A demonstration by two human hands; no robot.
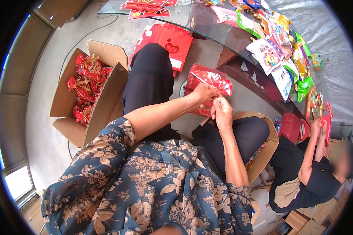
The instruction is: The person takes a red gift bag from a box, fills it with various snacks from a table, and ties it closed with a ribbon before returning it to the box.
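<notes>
Over my lap, my left hand (205, 93) pinches a red printed gift bag (208, 77) at its gathered neck, where the top edge fans out in red and white. Just below, my right hand (222, 111) has its fingers pressed together close to the neck. What it pinches is too small to make out. Left of my legs, an open cardboard box (106, 96) holds several filled red bags (88, 70) tied with tan ribbons.
A glass table (211, 35) carries many snack packets (266, 55) and flat red bags (149, 13). Red paper bags (172, 45) and a red box (196, 78) stand below its edge. Another cardboard box (268, 156) sits by my right leg. A co-worker (313, 172) at right holds a red item (328, 117).
</notes>
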